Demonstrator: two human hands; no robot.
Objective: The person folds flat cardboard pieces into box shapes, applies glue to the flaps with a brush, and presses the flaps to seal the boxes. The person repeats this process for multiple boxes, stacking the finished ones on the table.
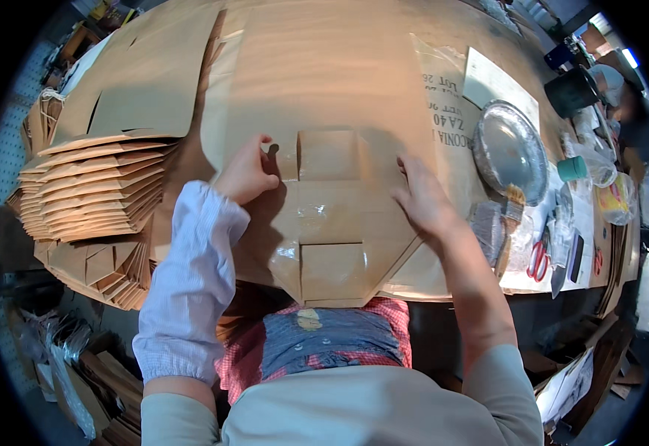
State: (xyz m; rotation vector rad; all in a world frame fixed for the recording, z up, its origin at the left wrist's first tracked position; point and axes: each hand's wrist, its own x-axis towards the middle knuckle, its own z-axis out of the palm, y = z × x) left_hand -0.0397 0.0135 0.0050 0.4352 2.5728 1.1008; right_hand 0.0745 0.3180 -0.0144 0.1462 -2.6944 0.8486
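A brown paper bag (330,208) lies in front of me, its end folded into a block with two rectangular flaps and slanted lower corners. Wet, shiny patches show across the folds. On the left of the folded end is my left hand (248,172), thumb and forefinger apart with nothing between them. My right hand (422,195) is at the right side, fingers stretched out and apart, holding nothing. Whether either hand touches the paper is hard to tell. A brush (512,215) with a wooden handle lies right of my right hand, beside a round metal pan (504,149).
Folded paper bags (101,193) are stacked at the left. Flat brown sheets (153,74) lie behind them. To the right are red-handled scissors (538,256), a trowel-like blade (560,253), a dark phone-like slab (576,258), a green-capped jar (573,169) and a black bucket (571,93).
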